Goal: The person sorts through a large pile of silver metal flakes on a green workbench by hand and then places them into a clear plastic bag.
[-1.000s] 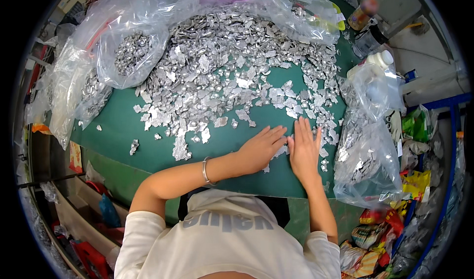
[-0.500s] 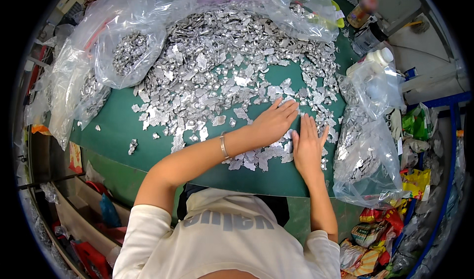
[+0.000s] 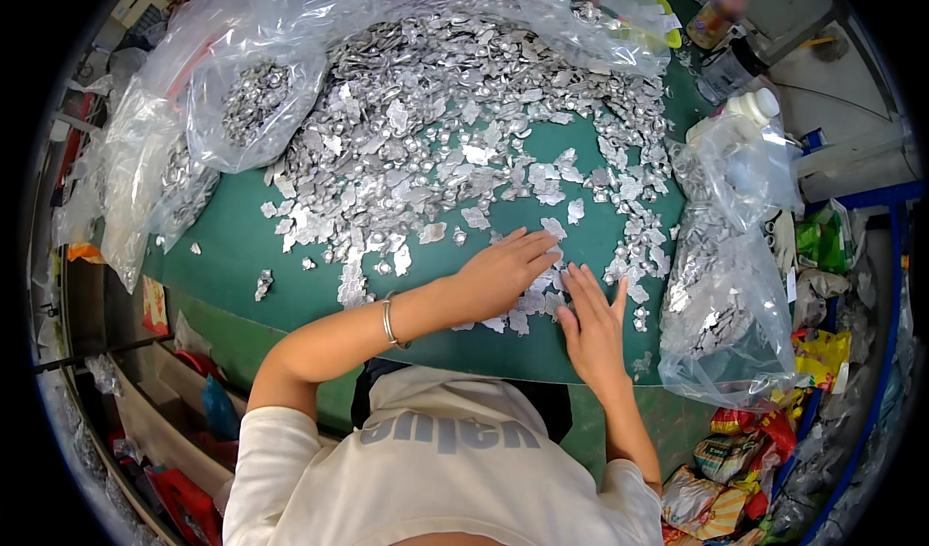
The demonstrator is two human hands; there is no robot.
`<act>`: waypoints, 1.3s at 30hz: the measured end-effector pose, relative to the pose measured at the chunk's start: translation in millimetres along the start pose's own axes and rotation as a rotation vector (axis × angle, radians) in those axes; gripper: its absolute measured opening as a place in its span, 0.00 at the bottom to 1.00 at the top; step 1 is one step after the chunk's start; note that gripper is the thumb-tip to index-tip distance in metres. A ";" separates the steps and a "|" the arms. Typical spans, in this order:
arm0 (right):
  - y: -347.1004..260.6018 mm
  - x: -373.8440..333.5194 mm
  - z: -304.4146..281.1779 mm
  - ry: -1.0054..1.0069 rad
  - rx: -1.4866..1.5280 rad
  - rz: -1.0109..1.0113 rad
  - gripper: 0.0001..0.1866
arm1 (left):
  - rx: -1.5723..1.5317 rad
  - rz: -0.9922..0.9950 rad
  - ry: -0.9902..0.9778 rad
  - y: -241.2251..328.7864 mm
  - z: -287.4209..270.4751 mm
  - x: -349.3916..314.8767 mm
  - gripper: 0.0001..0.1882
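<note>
Small flat silver metal pieces (image 3: 397,169) lie heaped over the green tabletop (image 3: 619,232). My left hand (image 3: 508,273) rests flat on a cluster of them near the table's front edge, its fingers stretched to the right. Beside it, my right hand (image 3: 592,325) is spread with its fingers pointing away from me and its thumb apart. Between and under the hands lie several loose metal pieces (image 3: 532,304), partly hidden by the palms. A silver bangle (image 3: 388,320) circles my left wrist. Neither hand grips anything.
Clear plastic bags of metal pieces lie at the left (image 3: 254,111) and right (image 3: 721,314) of the table. At the far right stand a white bottle (image 3: 750,111) and a clear jar (image 3: 726,70). Colourful packets (image 3: 721,459) lie below on the right; an open drawer (image 3: 160,382) is lower left.
Both hands have moved toward me and slightly left, drawing some metal pieces along. More green tabletop shows between those pieces and the strip on the right.
</note>
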State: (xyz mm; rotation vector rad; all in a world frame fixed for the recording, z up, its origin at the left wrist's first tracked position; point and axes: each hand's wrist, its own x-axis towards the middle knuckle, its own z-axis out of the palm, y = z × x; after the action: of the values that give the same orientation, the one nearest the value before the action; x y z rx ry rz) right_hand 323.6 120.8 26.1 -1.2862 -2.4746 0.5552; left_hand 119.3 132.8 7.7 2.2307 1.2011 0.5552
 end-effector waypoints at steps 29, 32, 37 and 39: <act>-8.3 -12.1 2.7 -0.173 0.141 -0.155 0.35 | -0.790 -0.041 -0.017 67.0 5.7 -84.2 0.20; -9.9 -24.6 4.6 -0.179 0.178 -0.143 0.36 | -1.066 -0.220 -0.132 68.9 22.6 -118.8 0.16; -15.5 -30.5 14.7 -0.134 0.102 -0.133 0.33 | -1.938 -0.544 -0.367 49.5 61.8 -142.0 0.20; -20.2 -37.6 18.5 -0.115 0.139 -0.131 0.34 | -2.211 -0.627 -0.373 44.5 74.4 -138.6 0.25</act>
State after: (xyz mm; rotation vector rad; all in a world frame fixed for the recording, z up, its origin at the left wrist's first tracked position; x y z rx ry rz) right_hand 322.1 75.3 16.1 -1.0589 -2.5389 0.7714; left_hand 118.9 -24.9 -35.2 0.0234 0.3295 0.5736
